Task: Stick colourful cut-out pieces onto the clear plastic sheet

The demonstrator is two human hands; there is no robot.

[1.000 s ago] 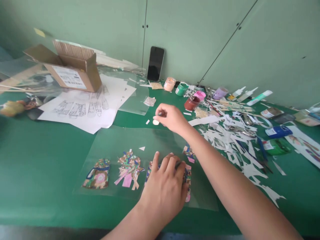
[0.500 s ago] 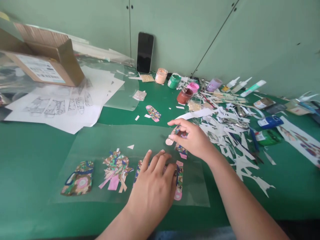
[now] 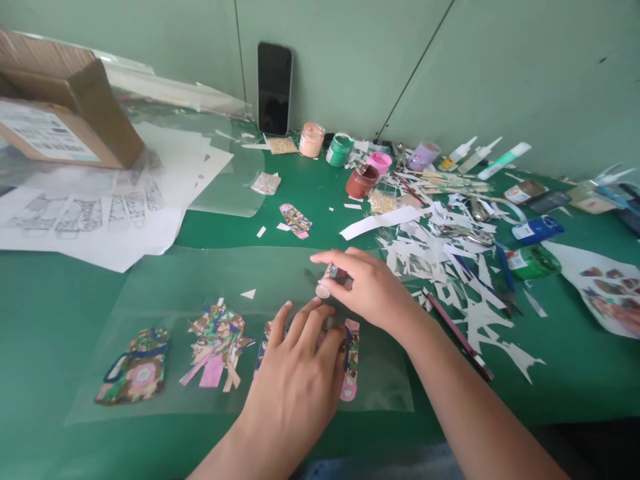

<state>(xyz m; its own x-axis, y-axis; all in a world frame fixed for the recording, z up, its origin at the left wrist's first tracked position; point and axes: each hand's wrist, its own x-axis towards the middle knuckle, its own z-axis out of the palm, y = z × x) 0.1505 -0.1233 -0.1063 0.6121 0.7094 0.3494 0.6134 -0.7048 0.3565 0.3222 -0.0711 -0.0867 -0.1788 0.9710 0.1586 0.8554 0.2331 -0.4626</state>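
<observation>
My left hand [image 3: 297, 363] lies flat with fingers spread over a camouflage-patterned cutout [image 3: 262, 345], which it mostly covers. Just beyond its fingertips, my right hand [image 3: 373, 287] pinches a small camouflage paper cutout [image 3: 326, 285] with a pale pink rounded end between thumb and fingers. To the right of my left hand is a narrow camouflage strip [image 3: 352, 357] with pink ends. Further left on the clear plastic sheet [image 3: 195, 277] are a heap of camouflage and pink scraps [image 3: 220, 340] and a larger cutout with a pink circle [image 3: 133, 373].
White paper offcuts [image 3: 450, 260] spread at the right, with a pink-handled tool [image 3: 457, 333] beside my forearm. Paint jars [image 3: 340, 151] and a leaning phone [image 3: 275, 90] stand at the back. Printed sheets [image 3: 130, 240] and a cardboard box [image 3: 107, 120] occupy the left.
My right hand has come down slightly towards my left fingertips with the small cutout still pinched. The pink-handled tool now shows beside my forearm. My left hand stays in place; the view has shifted.
</observation>
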